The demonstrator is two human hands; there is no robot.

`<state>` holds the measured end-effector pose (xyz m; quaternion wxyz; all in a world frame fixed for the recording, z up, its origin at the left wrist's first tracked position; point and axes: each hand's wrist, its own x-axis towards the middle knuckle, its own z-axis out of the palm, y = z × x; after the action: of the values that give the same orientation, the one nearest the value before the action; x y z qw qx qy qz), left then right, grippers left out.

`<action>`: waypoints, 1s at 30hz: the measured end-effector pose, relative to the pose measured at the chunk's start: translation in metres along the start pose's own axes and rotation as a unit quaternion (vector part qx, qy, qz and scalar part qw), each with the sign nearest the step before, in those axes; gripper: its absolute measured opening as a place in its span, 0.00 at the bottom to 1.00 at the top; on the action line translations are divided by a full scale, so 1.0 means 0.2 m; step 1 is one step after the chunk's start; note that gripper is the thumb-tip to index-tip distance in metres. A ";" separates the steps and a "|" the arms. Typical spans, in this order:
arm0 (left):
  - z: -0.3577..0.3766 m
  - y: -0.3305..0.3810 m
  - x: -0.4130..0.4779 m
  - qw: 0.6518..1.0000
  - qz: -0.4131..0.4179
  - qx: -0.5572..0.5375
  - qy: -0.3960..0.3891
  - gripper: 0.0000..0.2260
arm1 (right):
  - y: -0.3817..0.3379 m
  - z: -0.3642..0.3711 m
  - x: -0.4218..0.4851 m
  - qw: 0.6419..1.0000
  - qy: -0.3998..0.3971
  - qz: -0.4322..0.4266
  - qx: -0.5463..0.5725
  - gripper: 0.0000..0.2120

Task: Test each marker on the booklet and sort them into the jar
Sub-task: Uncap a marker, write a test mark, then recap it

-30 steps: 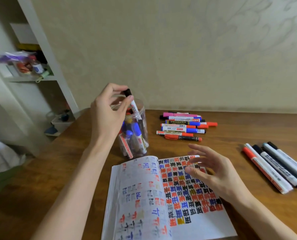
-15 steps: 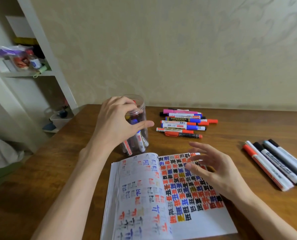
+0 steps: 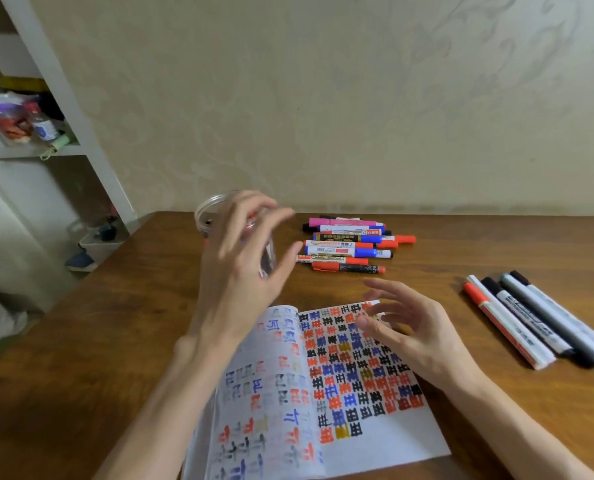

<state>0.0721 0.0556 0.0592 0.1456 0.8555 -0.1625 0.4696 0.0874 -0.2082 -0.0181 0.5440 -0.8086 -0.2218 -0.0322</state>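
Left hand [image 3: 243,271] has released its marker into the jar [image 3: 203,213] at 11 o'clock, fingers loose, empty; right hand [image 3: 416,334] hovers open above booklet [image 3: 323,393]: 1 more sorted.

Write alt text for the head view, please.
Two open, empty hands over a table: left hand in front of a clear jar, right hand above an open booklet of ink marks. Marker pile behind; more markers at right.

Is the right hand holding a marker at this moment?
No, the right hand is open above the booklet, its fingers spread with nothing between them.
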 end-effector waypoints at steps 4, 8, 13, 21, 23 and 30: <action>0.16 0.17 -0.07 0.977 -0.029 -0.149 -0.148 0.17 | 0.00 -0.01 0.01 1.000 0.007 0.006 0.005 0.30; 0.35 0.15 -0.07 0.945 -0.133 -0.119 -0.274 0.24 | 0.00 -0.04 0.01 1.000 0.028 0.012 0.007 0.30; 0.49 0.11 -0.07 0.925 -0.143 -0.005 -0.352 0.30 | 0.03 -0.05 0.02 0.999 0.041 0.017 -0.005 0.26; 0.57 0.06 -0.11 0.937 -0.145 0.005 -0.319 0.24 | 0.04 -0.05 0.03 0.999 0.041 0.026 -0.009 0.24; 0.57 0.05 -0.12 0.933 -0.147 0.018 -0.327 0.20 | 0.04 -0.05 0.03 0.999 0.042 0.029 -0.015 0.23; 0.51 0.11 -0.10 0.934 -0.204 -0.052 -0.290 0.11 | 0.03 -0.04 0.02 0.995 0.044 0.066 -0.066 0.19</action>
<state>0.1293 -0.0023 -0.0088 0.2292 0.9604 -0.0439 0.1524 0.0951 -0.2157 -0.0193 0.4994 -0.8536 -0.1409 -0.0464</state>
